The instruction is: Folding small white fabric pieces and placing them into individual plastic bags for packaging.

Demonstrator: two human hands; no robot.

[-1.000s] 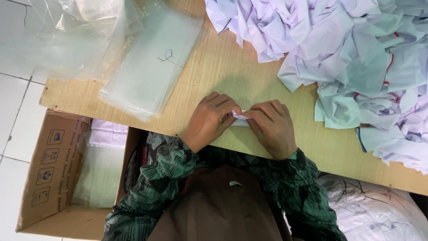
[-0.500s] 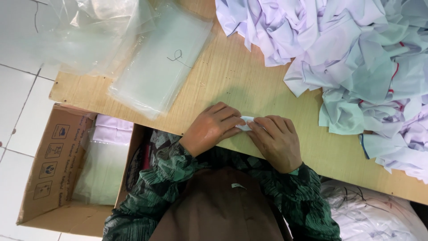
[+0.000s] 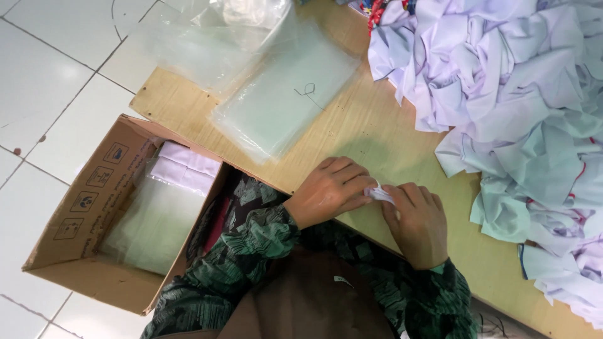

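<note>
The left hand is resting on the near edge of the wooden table, its fingers curled and closing on a small white folded piece, fabric or paper, too little of it showing to tell which. The right hand is lying just beside it, palm down, its fingers bent and pinching the other end of the same piece. The 2 hands are meeting at that piece, fingertips touching over it, so most of it is lying hidden between them at the table's front edge.

Both forearms are showing in dark green patterned sleeves, coming up from below the table edge.

Across the table from the hands, to their left, a flat stack of clear plastic bags is lying at an angle, with a looser crumpled clear plastic sheet overlapping its far side. To the right, a large heap of white and pale lilac garments is spreading over the table, some pieces showing thin red trim; the heap is lying near the right hand but apart from it.

On the white tiled floor at the left, an open cardboard box is standing against the table's edge, holding bagged, folded white garments.
</note>
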